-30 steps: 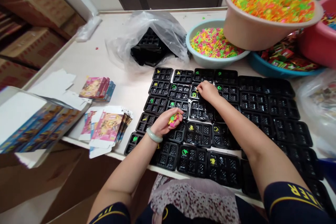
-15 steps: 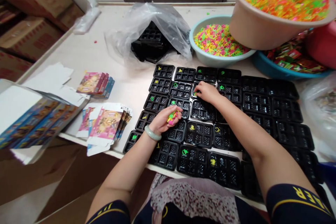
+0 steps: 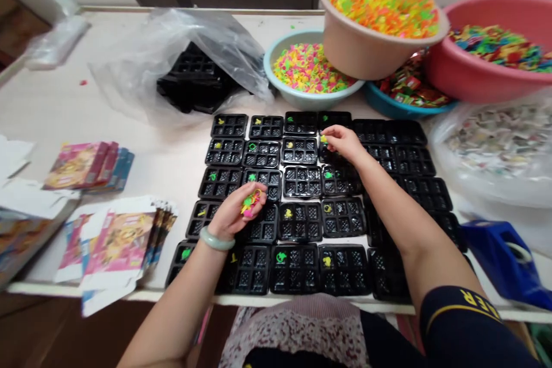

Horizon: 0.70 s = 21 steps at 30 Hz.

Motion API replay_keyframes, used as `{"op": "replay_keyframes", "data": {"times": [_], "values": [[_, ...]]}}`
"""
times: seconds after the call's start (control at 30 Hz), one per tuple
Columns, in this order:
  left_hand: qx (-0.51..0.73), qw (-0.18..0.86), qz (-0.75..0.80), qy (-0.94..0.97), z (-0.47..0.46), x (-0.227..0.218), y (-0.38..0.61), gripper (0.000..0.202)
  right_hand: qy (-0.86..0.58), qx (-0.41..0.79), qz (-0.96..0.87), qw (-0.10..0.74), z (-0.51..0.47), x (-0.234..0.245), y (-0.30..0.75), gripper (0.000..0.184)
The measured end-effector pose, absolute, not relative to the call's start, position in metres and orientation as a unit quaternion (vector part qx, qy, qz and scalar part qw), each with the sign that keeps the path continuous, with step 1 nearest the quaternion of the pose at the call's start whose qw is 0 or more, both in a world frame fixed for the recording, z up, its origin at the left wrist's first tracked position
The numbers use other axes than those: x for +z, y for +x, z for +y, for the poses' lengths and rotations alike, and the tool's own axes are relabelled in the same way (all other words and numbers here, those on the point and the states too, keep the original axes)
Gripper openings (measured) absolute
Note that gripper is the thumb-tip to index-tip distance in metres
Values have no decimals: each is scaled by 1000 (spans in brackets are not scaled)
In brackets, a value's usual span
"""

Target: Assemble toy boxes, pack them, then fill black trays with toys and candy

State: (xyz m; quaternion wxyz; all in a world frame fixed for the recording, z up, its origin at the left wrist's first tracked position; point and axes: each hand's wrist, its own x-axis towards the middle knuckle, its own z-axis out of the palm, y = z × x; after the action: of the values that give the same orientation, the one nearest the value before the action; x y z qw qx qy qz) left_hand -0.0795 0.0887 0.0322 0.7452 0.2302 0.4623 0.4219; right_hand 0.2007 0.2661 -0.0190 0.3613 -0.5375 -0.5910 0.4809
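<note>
My left hand [image 3: 239, 210] is cupped palm-up around a small heap of plastic rings [image 3: 250, 202] in pink, green and yellow. It hovers over black compartment trays [image 3: 264, 224] laid out in rows. With thumb and fingertips, my right hand [image 3: 342, 142] pinches a small yellow plastic ring [image 3: 324, 139] above a tray in the second row from the back. That tray is partly hidden by the hand. Many trays to the left and middle have one small yellow or green piece in a corner compartment, such as the yellow piece [image 3: 290, 145] just left of my right hand.
Behind the trays stand a pale blue basin [image 3: 317, 100] of rings, a beige tub [image 3: 362, 57], a red tub [image 3: 483, 77] and a blue basin [image 3: 409, 108] of wrapped packets. Printed boxes [image 3: 116, 236] lie left, near a plastic bag [image 3: 138, 80] of trays. A blue tape dispenser [image 3: 502, 261] sits right.
The view has swung to the right. My right hand has moved one tray to the right, and a yellow piece lies in the tray it was over. The left hand still holds its rings.
</note>
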Motion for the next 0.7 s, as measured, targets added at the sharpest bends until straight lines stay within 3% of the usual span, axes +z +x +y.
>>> {"op": "replay_keyframes", "data": {"times": [0.17, 0.33, 0.43, 0.7], "values": [[407, 745, 479, 222, 94, 34, -75, 28, -649, 295, -598, 367, 296, -17, 281, 22], [394, 737, 496, 237, 98, 38, -63, 34, -700, 107, -673, 211, 321, -17, 310, 22], [384, 732, 504, 250, 102, 41, -55, 36, -682, 89, -709, 156, 326, -19, 310, 22], [363, 738, 495, 279, 113, 44, -33, 35, -672, 141, -697, 204, 335, -29, 311, 20]]}}
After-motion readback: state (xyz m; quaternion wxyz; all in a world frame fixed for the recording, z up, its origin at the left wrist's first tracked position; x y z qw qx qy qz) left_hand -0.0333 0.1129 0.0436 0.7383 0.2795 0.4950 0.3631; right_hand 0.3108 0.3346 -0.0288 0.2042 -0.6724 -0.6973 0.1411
